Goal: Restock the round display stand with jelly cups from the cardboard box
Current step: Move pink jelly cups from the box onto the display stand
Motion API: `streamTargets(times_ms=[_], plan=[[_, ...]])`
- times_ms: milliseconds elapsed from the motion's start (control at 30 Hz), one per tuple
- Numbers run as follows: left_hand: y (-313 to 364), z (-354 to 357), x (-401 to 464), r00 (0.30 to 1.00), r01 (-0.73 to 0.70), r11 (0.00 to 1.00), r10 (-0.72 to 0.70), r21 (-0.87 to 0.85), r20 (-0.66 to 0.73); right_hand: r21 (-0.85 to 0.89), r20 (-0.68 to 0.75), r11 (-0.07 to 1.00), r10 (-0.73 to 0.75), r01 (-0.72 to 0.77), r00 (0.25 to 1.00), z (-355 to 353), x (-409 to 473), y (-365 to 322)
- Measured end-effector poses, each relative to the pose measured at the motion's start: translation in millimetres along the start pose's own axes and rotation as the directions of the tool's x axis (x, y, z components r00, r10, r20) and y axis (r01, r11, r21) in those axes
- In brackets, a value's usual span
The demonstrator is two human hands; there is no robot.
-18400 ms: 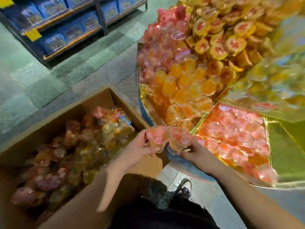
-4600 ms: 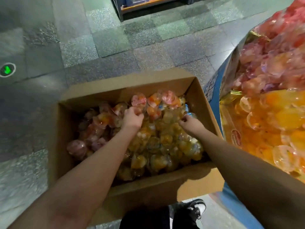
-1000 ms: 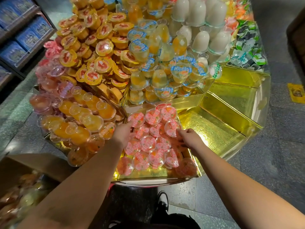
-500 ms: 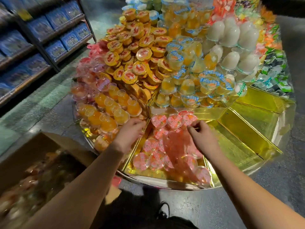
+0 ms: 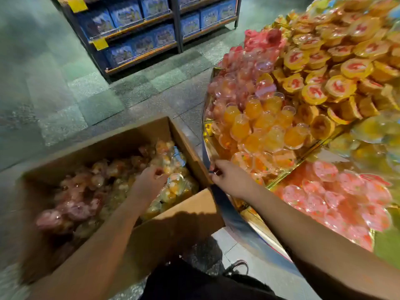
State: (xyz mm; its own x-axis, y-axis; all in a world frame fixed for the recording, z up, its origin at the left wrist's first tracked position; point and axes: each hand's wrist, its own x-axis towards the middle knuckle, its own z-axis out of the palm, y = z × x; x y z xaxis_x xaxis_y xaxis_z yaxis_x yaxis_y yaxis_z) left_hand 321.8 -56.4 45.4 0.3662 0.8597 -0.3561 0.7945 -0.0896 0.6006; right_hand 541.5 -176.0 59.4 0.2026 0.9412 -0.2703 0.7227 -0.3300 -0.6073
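On the far left I see the box [image 5: 177,215], plain brown cardboard with its flaps up, sitting on the speckled tile floor [image 5: 65,87]. It is heaped with jelly cups [image 5: 93,191], small clear plastic domes showing pink and orange through glossy film. My left hand [image 5: 149,182] is down among them, fingers curled; through the blur I think it holds nothing, but I cannot tell for sure. My right hand [image 5: 229,176] hangs over the gap between box and stand [image 5: 238,224], fingers bent and pinched together, apparently on nothing. The stand's curved metal rim touches the box corner. Its gold wedge trays carry pink-lidded, orange and yellow cups. Behind, a shelf [image 5: 140,33] holds blue boxes.
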Motion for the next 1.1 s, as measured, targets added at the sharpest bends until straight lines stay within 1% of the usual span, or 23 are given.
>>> streamTargets(times_ms=[33,100,233,300,367,500,600,700,767,867,967,1100], plan=[[-19.2,-7.8,1.2,0.999,0.04,0.999,-0.04,0.005,0.003,-0.01,0.047,1.0,-0.016,0.016,0.999,14.4,11.7,-10.9],[-51.6,-19.5,4.4,0.997,0.075,0.997,-0.075,-0.008,0.014,-0.046,0.143,0.999,-0.02,0.027,0.99,42.7,34.8,-27.9],[-105.5,-33.1,27.1,0.986,0.142,0.989,-0.144,0.026,0.086,-0.116,0.307,0.993,0.021,0.015,0.952,88.8,79.1,-48.7],[-128.2,-36.6,43.4,0.976,0.169,0.984,-0.176,0.062,0.127,-0.161,0.363,0.987,0.06,-0.001,0.93,107.2,101.3,-53.2],[-148.6,-35.9,58.3,0.969,0.192,0.978,-0.202,0.083,0.144,-0.179,0.381,0.983,0.112,-0.046,0.918,123.3,119.9,-54.3],[-175.4,-34.2,82.3,0.957,0.257,0.961,-0.268,0.102,0.108,-0.244,0.383,0.955,0.257,-0.172,0.887,147.7,160.4,-50.8],[-193.1,-32.8,97.3,0.963,0.237,0.956,-0.255,0.175,0.086,-0.24,0.34,0.939,0.318,-0.246,0.885,157.6,192.5,-46.0],[-208.7,-27.6,108.1,0.96,0.195,0.944,-0.24,0.267,0.146,-0.243,0.292,0.92,0.372,-0.308,0.881,167.5,221.1,-44.2],[-215.1,-23.2,112.9,0.955,0.181,0.939,-0.239,0.292,0.174,-0.243,0.254,0.91,0.394,-0.337,0.883,173.4,239.6,-44.7],[-226.2,-16.0,113.9,0.963,0.187,0.956,-0.224,0.228,0.152,-0.246,0.201,0.903,0.404,-0.353,0.892,181.2,268.9,-48.1],[-231.9,-14.9,112.5,0.977,0.157,0.974,-0.178,0.166,0.119,-0.217,0.149,0.887,0.443,-0.408,0.884,189.4,295.3,-50.0],[-241.8,-24.7,121.7,0.994,0.111,0.983,-0.111,0.144,-0.01,-0.182,0.126,0.869,0.484,-0.46,0.866,202.8,324.2,-54.9]])
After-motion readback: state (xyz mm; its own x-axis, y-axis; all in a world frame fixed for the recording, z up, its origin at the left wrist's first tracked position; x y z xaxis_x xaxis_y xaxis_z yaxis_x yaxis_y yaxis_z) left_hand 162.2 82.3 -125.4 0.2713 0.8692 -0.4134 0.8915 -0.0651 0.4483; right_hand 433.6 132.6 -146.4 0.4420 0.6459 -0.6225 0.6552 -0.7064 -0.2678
